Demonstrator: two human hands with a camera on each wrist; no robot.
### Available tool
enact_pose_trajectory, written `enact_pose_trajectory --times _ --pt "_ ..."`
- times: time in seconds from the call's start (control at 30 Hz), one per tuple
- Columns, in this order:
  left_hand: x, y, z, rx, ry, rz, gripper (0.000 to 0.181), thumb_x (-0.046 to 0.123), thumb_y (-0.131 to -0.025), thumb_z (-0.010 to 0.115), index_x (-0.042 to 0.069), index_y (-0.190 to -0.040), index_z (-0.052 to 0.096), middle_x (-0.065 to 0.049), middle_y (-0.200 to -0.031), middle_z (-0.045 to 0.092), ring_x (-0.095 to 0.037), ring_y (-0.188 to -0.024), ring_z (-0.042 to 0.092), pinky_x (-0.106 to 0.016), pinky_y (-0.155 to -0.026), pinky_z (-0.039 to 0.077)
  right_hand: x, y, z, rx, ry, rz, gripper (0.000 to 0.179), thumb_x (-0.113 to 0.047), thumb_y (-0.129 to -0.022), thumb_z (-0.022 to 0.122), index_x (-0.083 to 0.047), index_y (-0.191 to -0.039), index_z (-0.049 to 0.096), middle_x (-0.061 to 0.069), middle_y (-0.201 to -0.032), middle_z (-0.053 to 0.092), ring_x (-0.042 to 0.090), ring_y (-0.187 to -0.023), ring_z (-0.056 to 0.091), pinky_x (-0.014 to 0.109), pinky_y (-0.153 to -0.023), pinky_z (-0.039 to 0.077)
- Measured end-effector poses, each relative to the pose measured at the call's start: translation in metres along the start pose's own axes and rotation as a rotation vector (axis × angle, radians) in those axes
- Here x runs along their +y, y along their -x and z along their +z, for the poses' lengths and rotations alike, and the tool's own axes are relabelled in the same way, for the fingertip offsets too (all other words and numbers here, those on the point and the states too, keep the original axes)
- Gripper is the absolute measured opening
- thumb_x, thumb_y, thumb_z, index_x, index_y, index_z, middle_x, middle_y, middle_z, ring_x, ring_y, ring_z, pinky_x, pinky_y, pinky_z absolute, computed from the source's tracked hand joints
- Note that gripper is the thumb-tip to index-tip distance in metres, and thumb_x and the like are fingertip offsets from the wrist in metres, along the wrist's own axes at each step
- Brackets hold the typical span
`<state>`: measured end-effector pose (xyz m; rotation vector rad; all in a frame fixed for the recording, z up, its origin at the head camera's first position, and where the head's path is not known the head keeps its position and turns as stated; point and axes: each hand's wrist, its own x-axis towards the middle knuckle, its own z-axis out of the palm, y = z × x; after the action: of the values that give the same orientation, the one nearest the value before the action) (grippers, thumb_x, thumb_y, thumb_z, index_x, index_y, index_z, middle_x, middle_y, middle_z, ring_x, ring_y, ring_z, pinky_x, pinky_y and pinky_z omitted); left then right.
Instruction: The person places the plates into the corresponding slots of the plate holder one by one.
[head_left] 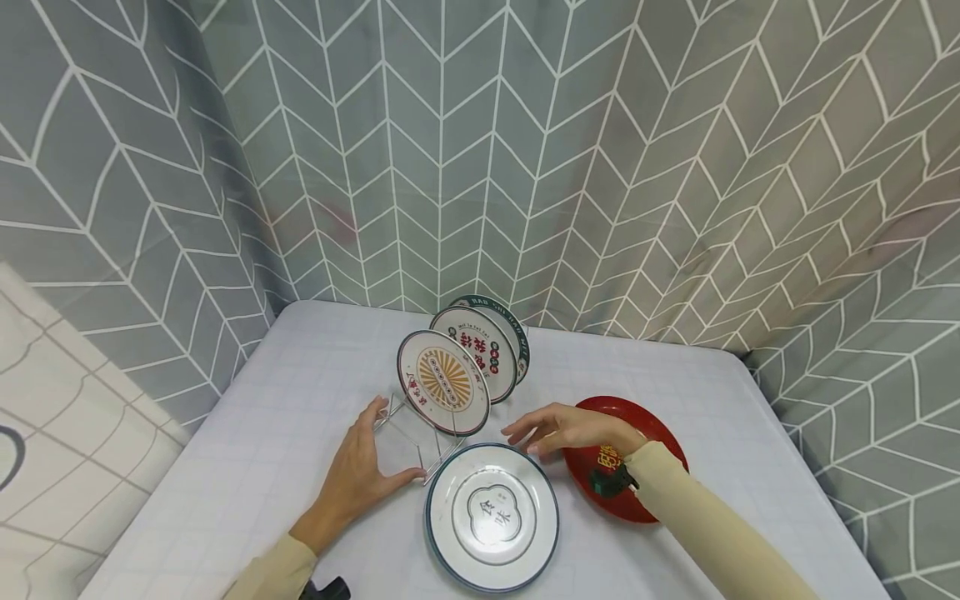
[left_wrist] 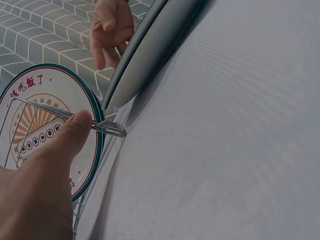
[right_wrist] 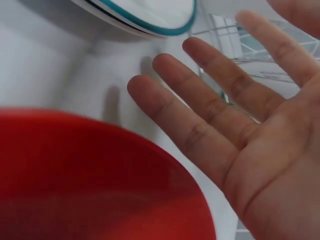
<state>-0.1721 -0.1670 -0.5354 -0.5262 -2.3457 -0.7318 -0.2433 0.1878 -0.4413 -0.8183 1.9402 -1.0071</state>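
The left hand (head_left: 358,475) is gripping a wire rack (left_wrist: 107,127) between thumb and fingers; the right hand (head_left: 558,427) is reaching inward, fingers extended, holding nothing. Beyond the left hand, three plates are standing in the rack: a front plate (head_left: 444,383) is partly covering a middle plate (head_left: 480,343), which is hiding most of a rear plate (head_left: 519,332). Between the hands, a blue-rimmed white plate (head_left: 492,517) is lying; whether another is stacking beneath, I cannot tell. The right wrist is crossing above one red plate (head_left: 660,450), obscuring its lettering.
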Motion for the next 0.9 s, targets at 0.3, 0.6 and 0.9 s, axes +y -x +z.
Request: enact_pose_trajectory --times 0.3,0.6,0.9 --pt "-0.001 0.000 0.001 0.004 -0.002 0.002 0.125 0.077 -0.065 0.070 0.000 -0.152 0.023 -0.019 -0.146 0.046 -0.032 -0.128 0.051 -0.008 -0.118 0.010 0.003 -0.008 0.011 0.028 0.040 0.023 0.048 -0.015 -0.092 0.063 -0.012 -0.139 0.055 0.010 -0.139 0.056 0.027 -0.117 0.059 0.029 -0.093 0.055" --pt "-0.001 0.000 0.001 0.005 -0.017 0.011 0.125 0.078 -0.066 0.068 0.000 -0.153 0.022 -0.018 -0.147 0.045 -0.032 -0.129 0.051 -0.013 -0.119 0.015 0.003 -0.009 0.020 0.063 0.139 0.086 0.056 -0.010 -0.090 0.069 -0.020 -0.142 0.052 0.002 -0.136 0.057 0.019 -0.108 0.056 0.030 -0.092 0.052" --pt "-0.002 0.001 0.002 0.014 0.005 0.026 0.125 0.073 -0.065 0.074 -0.001 -0.152 0.023 -0.019 -0.145 0.045 -0.034 -0.126 0.052 -0.013 -0.119 0.018 0.003 -0.012 0.022 0.095 0.131 0.124 0.053 -0.006 -0.087 0.071 -0.016 -0.137 0.057 0.001 -0.128 0.061 0.019 -0.107 0.057 0.035 -0.094 0.053"
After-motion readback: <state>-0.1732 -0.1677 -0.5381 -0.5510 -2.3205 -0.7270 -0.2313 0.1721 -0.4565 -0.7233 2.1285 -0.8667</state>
